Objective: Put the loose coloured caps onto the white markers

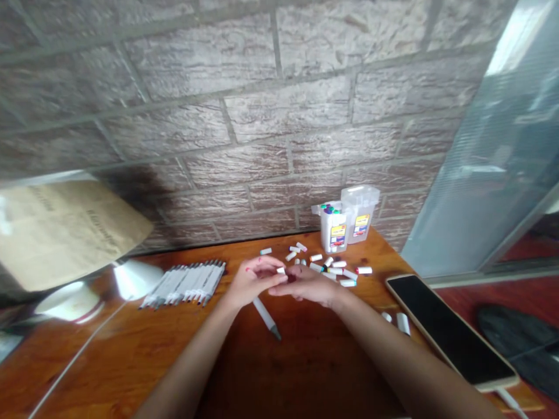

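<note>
Place: indoor corner with desk work; home, café or studio, cannot tell which.
Wall [314,99]: rough grey-brown blocks with wide joints, more decorative than industrial.
Bench [109,366]: glossy warm-brown wood, set close against the blockwork.
Glass panel [480,174]: bluish, ribbed, at the right.
Floor [524,291]: reddish, beyond the bench's right edge.
Paper bag [56,227]: brown, printed, shop or takeaway style.
Phone [449,326]: personal, with cable attached.
Markers [186,284]: laid out in a row, hobby or school stationery.
</note>
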The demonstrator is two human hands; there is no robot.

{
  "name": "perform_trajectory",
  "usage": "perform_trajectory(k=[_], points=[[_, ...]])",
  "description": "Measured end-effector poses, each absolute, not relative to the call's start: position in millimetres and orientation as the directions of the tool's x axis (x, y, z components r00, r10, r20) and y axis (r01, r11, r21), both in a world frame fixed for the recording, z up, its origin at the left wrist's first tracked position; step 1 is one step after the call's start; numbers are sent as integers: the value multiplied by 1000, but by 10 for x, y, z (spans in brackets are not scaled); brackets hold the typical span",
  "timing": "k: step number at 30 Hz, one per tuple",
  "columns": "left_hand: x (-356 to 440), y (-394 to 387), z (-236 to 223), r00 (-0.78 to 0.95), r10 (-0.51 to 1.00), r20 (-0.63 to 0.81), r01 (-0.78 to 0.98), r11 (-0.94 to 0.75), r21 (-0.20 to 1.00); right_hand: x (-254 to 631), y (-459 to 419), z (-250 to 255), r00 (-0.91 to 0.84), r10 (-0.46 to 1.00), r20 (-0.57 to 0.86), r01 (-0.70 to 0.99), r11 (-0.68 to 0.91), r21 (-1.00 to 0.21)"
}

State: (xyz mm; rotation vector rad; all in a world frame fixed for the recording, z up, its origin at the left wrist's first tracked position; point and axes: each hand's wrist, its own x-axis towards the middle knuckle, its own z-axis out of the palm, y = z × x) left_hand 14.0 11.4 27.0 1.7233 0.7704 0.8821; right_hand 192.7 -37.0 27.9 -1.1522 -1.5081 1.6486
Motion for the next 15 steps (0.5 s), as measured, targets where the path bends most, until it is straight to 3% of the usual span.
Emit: perform_trajectory(k=[3,6,15], points=[[95,102,256,428,857,288,22,-329,944,1878,-394,275,-452,877,-161,74,-143,-987],[93,124,266,353,887,299,-46,-302,952,1839,-394,250,-396,911,-115,137,-65,-988],[128,119,268,373,895,245,-133,-210,969,1788,-386,148,-311,937,159,221,234,-947]])
